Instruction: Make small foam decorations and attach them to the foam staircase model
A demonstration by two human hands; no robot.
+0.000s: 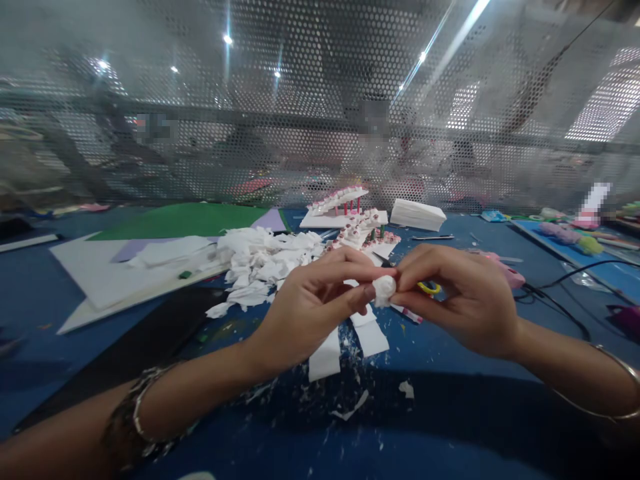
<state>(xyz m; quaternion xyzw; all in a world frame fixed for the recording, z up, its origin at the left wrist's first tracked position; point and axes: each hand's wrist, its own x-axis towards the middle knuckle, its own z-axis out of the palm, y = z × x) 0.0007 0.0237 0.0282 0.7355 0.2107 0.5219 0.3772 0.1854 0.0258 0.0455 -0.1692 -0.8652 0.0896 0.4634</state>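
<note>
A person's left hand point(320, 303) and right hand point(457, 293) meet above a blue table point(360, 447), thumbs and fingertips pinched on opposite sides of a small white wad point(384, 291). The fingertips cover part of the wad, and its folds are hard to read. Behind the right hand, a yellow loop point(429, 288) shows only in part, and a pink object point(510, 273) is half concealed; whether it joins the nearby black cable point(560, 313) cannot be told. The left hand overlaps the near right side of a heap of torn white paper point(270, 257). Below the hands lie white strips point(370, 333), their far ends masked by the fingers. At the far center, a white stepped model point(345, 203) stands partly behind a second, red-dotted one point(357, 230), whose near edge the hands obscure. Beyond, a perforated screen point(300, 100) blurs whatever is behind it. Both forearms run out of frame.
</note>
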